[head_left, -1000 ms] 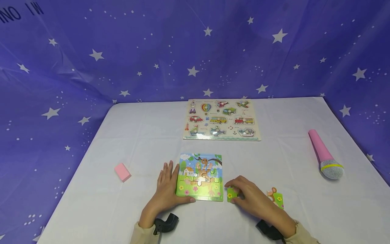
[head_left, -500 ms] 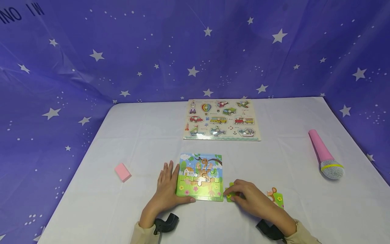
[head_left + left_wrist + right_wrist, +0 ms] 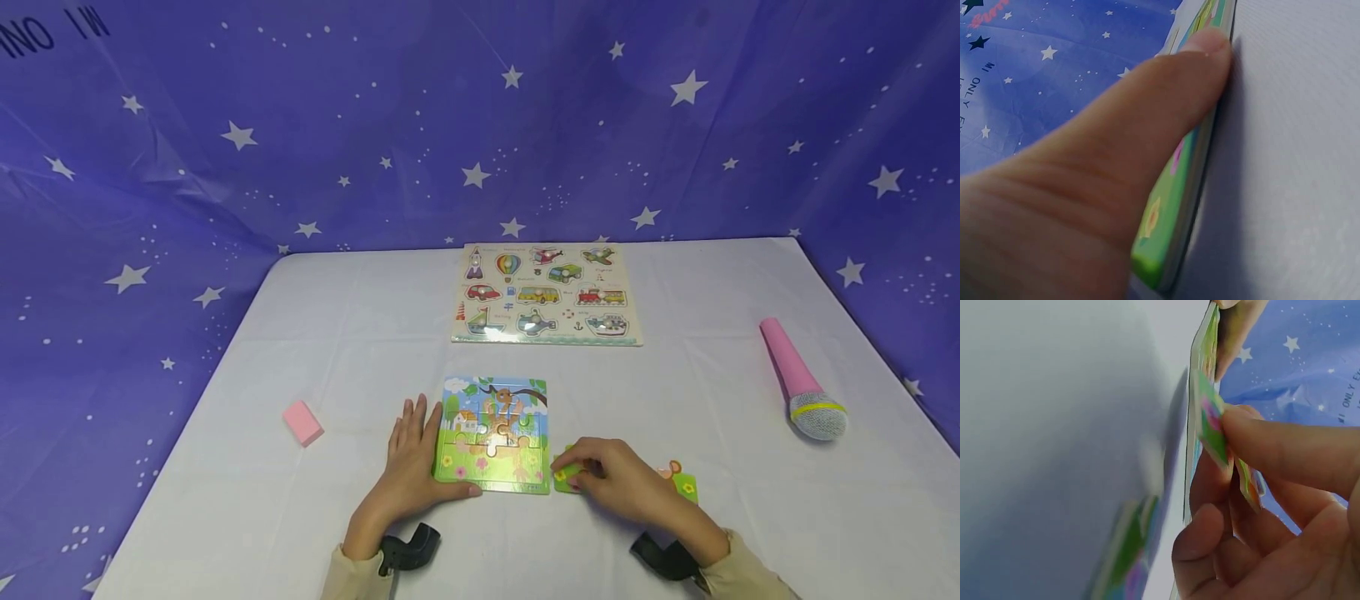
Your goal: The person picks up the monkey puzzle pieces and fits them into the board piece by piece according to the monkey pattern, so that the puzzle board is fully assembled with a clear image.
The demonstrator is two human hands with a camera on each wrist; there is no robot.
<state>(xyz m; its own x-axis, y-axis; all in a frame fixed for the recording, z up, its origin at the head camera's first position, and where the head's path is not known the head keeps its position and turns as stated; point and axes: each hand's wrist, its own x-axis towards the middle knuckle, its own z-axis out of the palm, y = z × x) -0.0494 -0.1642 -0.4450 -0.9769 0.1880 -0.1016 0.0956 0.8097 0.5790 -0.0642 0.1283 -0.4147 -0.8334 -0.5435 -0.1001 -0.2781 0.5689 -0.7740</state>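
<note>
A square jigsaw puzzle (image 3: 491, 462) with a squirrel and a flowery meadow lies flat at the middle front of the table in the head view. My left hand (image 3: 411, 471) rests against its left side, fingers stretched out. The left thumb (image 3: 1207, 47) lies along the near edge in the left wrist view. Just right of the puzzle, my right hand (image 3: 618, 479) pinches a green jigsaw piece (image 3: 1212, 419) between thumb and fingers, part of it covered by them. Loose jigsaw pieces (image 3: 686, 485) lie behind the right wrist, partly hidden by it.
A wooden board (image 3: 551, 337) with vehicle pictures lies at the back. On the left is a pink block (image 3: 303, 423), and on the right a pink toy microphone (image 3: 791, 367). A starry blue cloth (image 3: 420, 192) hangs behind the white table (image 3: 360, 333).
The green piece has turned in my right hand beside the puzzle, and that hand has shifted slightly, covering more of the loose pieces. My left hand has stayed still.
</note>
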